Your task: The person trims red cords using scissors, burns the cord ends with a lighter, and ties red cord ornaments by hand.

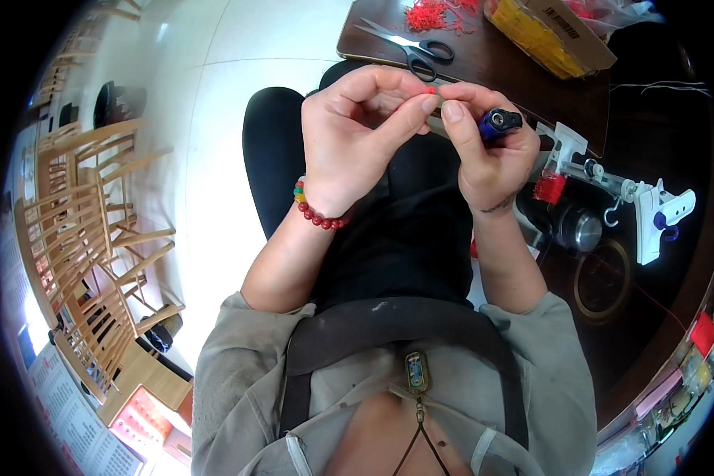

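In front of my lap, the thumbs and forefingers of both hands meet at a small greenish piece [439,96] with a bit of red on it. It is too small and too covered by fingertips to name. My left hand [353,131] is closed in a pinch on its left side, the other fingers curled. My right hand [488,155] pinches it from the right. Tucked in the curled fingers of that same hand is a dark blue lighter [496,124], its black-and-metal top pointing outward. Just beyond the fingertips lie black-handled scissors [420,51] on a dark table.
Red cord scraps [432,14] lie behind the scissors. A cardboard box [559,36] with yellow packets sits farther right. At right, a white clamp stand [619,186] carries wound red cord [549,187], near a dark metal-ended cylinder [583,230]. Wooden chairs [95,206] stand at left.
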The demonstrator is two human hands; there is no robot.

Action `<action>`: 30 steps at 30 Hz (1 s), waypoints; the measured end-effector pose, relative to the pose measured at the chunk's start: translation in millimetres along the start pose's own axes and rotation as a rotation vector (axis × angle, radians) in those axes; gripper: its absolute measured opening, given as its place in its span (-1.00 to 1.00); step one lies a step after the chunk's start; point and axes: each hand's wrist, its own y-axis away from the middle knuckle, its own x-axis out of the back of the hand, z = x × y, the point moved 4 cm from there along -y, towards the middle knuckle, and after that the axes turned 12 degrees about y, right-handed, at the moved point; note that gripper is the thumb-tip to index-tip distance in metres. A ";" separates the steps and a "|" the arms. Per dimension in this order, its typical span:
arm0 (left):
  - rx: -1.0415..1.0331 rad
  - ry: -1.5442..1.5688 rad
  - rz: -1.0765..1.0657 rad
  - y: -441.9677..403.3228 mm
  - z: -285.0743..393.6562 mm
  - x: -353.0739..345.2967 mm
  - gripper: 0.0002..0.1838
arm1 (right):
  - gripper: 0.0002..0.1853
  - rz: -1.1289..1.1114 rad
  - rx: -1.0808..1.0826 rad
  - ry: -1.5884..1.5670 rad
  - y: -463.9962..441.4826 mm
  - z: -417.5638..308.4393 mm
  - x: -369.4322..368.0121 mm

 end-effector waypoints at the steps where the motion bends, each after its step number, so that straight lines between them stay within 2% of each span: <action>1: -0.017 -0.022 -0.009 0.3 0.1 -0.4 -0.87 | -0.84 -0.001 0.002 -0.001 -0.1 0.9 0.1; 4: -0.023 0.035 -0.030 0.1 2.5 -3.7 -0.87 | -0.82 -0.081 -0.167 -0.118 -1.6 -9.0 -3.4; 7: 0.017 0.082 -0.054 1.4 0.5 -3.2 -0.87 | -0.79 -0.104 -0.189 -0.108 1.3 6.9 0.6; 10: -0.158 -0.013 -0.102 -1.2 -3.0 -0.9 -0.87 | -0.79 -0.116 -0.197 -0.005 6.6 11.0 6.6; 13: -0.099 -0.055 -0.129 0.5 -10.5 0.8 -0.87 | -0.83 -0.086 -0.145 0.036 8.2 12.0 8.0; 16: -0.003 0.026 -0.146 1.0 -13.3 -3.6 -0.88 | -0.83 -0.121 -0.277 -0.060 10.9 14.4 13.7; 19: 0.094 0.161 -0.166 -0.4 -13.5 -6.6 -0.90 | -0.79 -0.236 -0.481 -0.471 16.0 27.9 20.3; 22: 0.319 0.268 -0.162 2.7 -20.3 -6.8 -0.88 | -0.74 -0.298 -0.497 -0.551 18.0 27.2 24.4; 25: 0.446 0.402 -0.116 3.9 -27.3 -7.5 -0.88 | -0.79 -0.044 -0.468 -0.223 20.4 16.4 33.8; 28: 0.465 0.441 -0.103 4.9 -29.2 -10.6 -0.88 | -0.84 -0.003 -0.357 -0.025 26.3 12.5 42.6; 30: 0.443 0.415 -0.113 7.1 -31.0 -15.5 -0.89 | -0.87 -0.021 -0.380 -0.015 27.9 4.9 40.1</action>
